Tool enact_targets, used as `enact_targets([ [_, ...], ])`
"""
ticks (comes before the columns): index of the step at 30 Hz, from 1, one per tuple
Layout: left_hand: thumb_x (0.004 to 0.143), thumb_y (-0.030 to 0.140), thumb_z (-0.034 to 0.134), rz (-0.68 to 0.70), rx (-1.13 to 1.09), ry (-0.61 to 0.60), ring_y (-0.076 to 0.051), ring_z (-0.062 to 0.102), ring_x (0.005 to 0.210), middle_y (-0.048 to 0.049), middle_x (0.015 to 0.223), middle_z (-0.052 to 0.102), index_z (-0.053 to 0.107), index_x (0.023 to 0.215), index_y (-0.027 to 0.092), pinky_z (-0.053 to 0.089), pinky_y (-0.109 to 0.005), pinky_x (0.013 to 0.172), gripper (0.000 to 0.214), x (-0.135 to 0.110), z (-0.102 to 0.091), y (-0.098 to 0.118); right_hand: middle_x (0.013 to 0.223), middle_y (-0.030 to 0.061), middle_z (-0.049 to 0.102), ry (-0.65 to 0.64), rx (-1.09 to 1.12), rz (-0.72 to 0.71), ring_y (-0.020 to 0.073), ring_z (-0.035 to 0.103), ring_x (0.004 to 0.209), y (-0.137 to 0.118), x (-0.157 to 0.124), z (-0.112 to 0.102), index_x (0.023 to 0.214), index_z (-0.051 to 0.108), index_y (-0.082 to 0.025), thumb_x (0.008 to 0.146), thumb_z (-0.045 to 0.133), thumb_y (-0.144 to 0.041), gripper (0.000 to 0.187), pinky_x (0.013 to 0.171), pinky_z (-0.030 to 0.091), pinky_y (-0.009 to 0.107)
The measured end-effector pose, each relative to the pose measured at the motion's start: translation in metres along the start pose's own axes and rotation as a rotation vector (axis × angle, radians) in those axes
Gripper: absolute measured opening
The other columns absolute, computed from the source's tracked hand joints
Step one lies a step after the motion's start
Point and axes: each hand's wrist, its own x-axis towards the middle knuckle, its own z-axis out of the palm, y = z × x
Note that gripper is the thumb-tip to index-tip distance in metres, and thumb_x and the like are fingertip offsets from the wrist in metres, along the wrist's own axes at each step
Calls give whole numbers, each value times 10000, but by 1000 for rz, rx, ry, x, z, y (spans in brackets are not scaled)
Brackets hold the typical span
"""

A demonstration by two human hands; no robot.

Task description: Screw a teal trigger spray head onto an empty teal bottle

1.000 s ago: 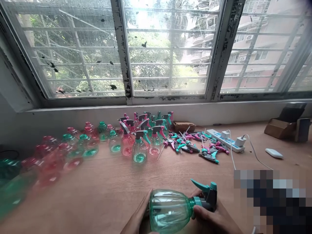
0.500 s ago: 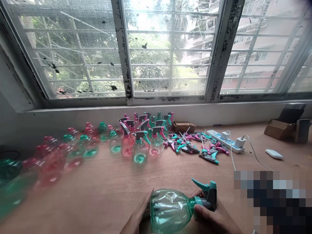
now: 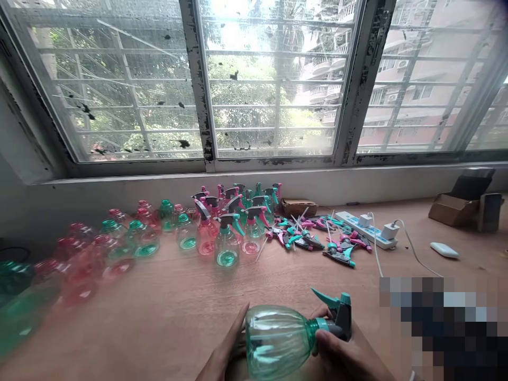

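Note:
A clear green spray bottle (image 3: 278, 341) lies on its side between my hands, near the front of the table. Its black and teal spray head (image 3: 342, 316) points right, with the teal trigger on the upper side. My left hand (image 3: 228, 346) is wrapped around the bottle's base end, its fingers partly hidden behind the plastic. At the neck, my right hand (image 3: 345, 352) grips the teal collar (image 3: 317, 327), thumb in front and fingers behind.
Open-necked red and green bottles (image 3: 145, 241) stand along the left. Bottles with spray heads (image 3: 227, 241) are grouped at the back middle. Beside them lie loose spray heads (image 3: 305, 235), a power strip (image 3: 367, 230) with white cables, a small white object (image 3: 444, 250) and a cardboard box (image 3: 454, 207).
The bottle has turned slightly about its long axis, so its reflections differ. Both hands keep nearly the same place, and the view has shifted very little.

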Motion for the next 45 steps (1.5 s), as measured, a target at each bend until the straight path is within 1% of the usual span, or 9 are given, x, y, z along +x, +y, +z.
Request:
enact_targets([
  [4, 832, 485, 731, 28, -18, -36, -313, 469, 1432, -50, 1565, 493, 94, 1571, 427, 315, -467, 1210, 977, 0, -1, -7, 617, -21, 668, -1, 8, 2, 180, 573, 585, -1, -1, 1, 828, 640, -201, 667, 876, -501, 415, 582, 365, 306],
  [9, 811, 612, 678, -48, 20, -28, -350, 203, 1550, -71, 1674, 300, 196, 1586, 313, 170, -506, 1263, 960, -6, -8, -15, 613, -19, 674, -9, 4, 8, 179, 575, 588, 0, 0, 0, 837, 644, -200, 656, 878, -516, 433, 575, 365, 295],
  [17, 843, 507, 707, -27, 2, -62, -349, 386, 1480, -63, 1610, 434, -7, 1582, 388, 301, -509, 1219, 1035, 1, -1, 6, 584, -57, 620, 13, 32, 35, 104, 458, 475, 8, 2, -5, 865, 639, -213, 655, 895, -488, 430, 468, 261, 243],
  [24, 808, 624, 677, -71, 86, 1, -358, 239, 1538, -25, 1629, 407, 313, 1551, 345, 162, -496, 1271, 873, -4, -3, 1, 481, -47, 607, 23, -74, 27, 156, 480, 485, 5, 2, -7, 904, 645, -206, 683, 848, -557, 462, 495, 267, 281],
  [31, 849, 466, 715, 30, 1, -37, -329, 469, 1432, -40, 1582, 480, 164, 1556, 442, 356, -456, 1190, 897, 2, 1, -4, 467, -45, 639, 41, -124, 3, 151, 462, 475, 2, 3, -7, 909, 632, -215, 688, 837, -571, 466, 496, 275, 273],
  [35, 810, 619, 684, -62, 54, -40, -348, 284, 1526, -67, 1666, 322, 59, 1594, 347, 241, -474, 1245, 1039, -2, -4, -9, 478, -51, 630, 53, -69, 12, 145, 476, 468, 3, 3, -3, 890, 634, -215, 675, 853, -556, 458, 502, 284, 261],
  [38, 807, 679, 633, -62, 61, -53, -351, 225, 1544, -45, 1679, 289, 128, 1594, 313, 153, -495, 1268, 1004, -5, -9, -12, 518, -47, 640, 81, -42, 0, 148, 497, 481, 3, 4, -1, 895, 648, -210, 658, 874, -530, 458, 507, 316, 263],
  [41, 821, 588, 685, -74, 47, -67, -352, 350, 1495, -27, 1635, 394, 238, 1572, 345, 240, -467, 1249, 907, -4, -10, -4, 514, -58, 619, 82, -19, 16, 140, 489, 480, 3, 3, -1, 887, 645, -209, 657, 876, -524, 454, 502, 326, 260],
  [45, 825, 476, 731, -132, 70, -56, -346, 434, 1444, -4, 1599, 455, 179, 1572, 403, 284, -470, 1229, 932, -1, -4, 11, 534, -51, 625, 72, -1, 11, 127, 478, 490, 3, 3, -2, 874, 649, -197, 662, 876, -515, 444, 505, 309, 258],
])
